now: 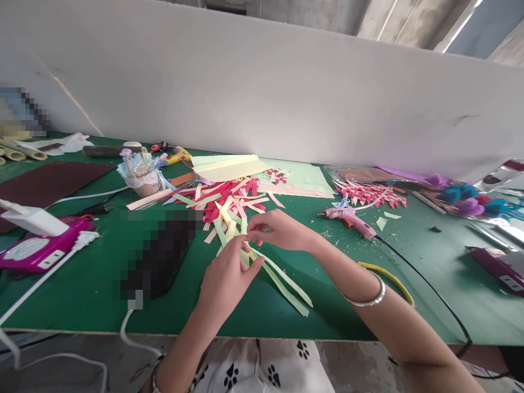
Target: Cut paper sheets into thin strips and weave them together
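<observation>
My left hand (226, 278) and my right hand (277, 229) meet over the green table (82, 289), both pinched on a bundle of pale green and yellow paper strips (282, 281). The strips' free ends trail toward the table's near edge, to the right. Just behind my hands lies a loose heap of red, pink and yellow strips (229, 199). A silver bangle (368, 297) sits on my right wrist.
A pink glue gun (352, 216) lies to the right with its black cord running to the near edge. A small basket of paper bits (141, 174) stands left of the heap. Woven red-and-white pieces (370, 194), paper sheets (233, 166) and magenta devices (36, 248) lie around.
</observation>
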Motion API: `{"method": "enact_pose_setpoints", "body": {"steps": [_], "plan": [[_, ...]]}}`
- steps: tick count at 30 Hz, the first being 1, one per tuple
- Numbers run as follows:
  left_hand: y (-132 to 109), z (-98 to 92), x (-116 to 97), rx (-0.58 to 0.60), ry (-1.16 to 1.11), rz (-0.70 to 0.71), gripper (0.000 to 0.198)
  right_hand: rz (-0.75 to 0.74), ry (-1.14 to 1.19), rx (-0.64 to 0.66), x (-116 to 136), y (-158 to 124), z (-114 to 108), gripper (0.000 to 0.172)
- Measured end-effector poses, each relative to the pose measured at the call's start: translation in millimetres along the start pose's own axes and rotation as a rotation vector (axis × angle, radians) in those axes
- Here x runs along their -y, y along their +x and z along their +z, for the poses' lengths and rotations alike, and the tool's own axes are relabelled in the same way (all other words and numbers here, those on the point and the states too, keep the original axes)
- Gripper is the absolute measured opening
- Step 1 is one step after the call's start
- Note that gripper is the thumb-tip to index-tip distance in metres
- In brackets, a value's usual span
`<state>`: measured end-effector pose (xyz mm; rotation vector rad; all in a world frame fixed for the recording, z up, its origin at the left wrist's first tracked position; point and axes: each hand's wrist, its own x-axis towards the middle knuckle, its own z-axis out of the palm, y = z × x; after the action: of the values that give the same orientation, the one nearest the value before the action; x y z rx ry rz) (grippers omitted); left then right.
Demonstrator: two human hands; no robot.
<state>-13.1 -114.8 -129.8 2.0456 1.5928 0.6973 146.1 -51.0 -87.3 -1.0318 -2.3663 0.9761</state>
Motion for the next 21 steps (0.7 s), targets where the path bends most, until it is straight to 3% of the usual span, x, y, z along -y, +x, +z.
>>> {"method": "enact_pose_setpoints", "body": {"steps": [4, 9, 13, 21], "plan": [[0, 12.8, 6, -0.018, 0.325, 0.116, 0.031, 0.077, -0.004, -0.048, -19, 13, 7, 0.014], [2, 21.1, 11, -0.002, 0.531, 0.295, 0.033, -0.08, -0.319, 0.011, -28, 46, 21, 0.028], [5, 20.1, 10, 0.039, 0.545, 0.343, 0.03, -0.066, -0.492, 0.06, -31, 66, 33, 0.023], [4, 17.1, 8, -0.018, 0.459, 0.322, 0.02, -0.037, -0.5, 0.061, -35, 75, 36, 0.017]]}}
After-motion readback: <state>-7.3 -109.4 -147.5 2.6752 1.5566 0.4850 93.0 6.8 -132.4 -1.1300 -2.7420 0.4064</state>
